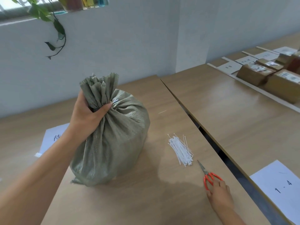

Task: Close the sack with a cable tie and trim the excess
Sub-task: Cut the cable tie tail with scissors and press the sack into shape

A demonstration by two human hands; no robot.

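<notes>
Head view: a grey-green woven sack (112, 140) stands upright on the table (146, 200), left of the frame's centre, its mouth gathered into a pleated neck that fans out above. The left hand (88, 114) comes in from the lower left and is clamped around that neck, thumb pressed across the front. Just past the thumb tip a short white stub of a cable tie (115, 101) pokes out at the neck — how far the tie runs round the neck is hidden by the hand and the folds.

Right of the sack, apart from it, lies a loose bundle of white ties (181, 149), slanting toward the lower right. Just beyond the bundle's lower end lie scissors (207, 173) with orange handles, blades together and pointing to the upper left. The right hand (219, 194), at the lower right, rests on the handles with its fingers curled over one loop; the scissors lie flat on the table — whether the fingers are through the loop cannot be told.

A white sheet (50, 137) with a printed character lies partly behind the left forearm. On a second table (227, 103) to the right, a sheet marked "1.4" (282, 187) sits at the lower right and brown boxes (267, 75) at the upper right. A trailing plant (56, 30) hangs at the upper left.
</notes>
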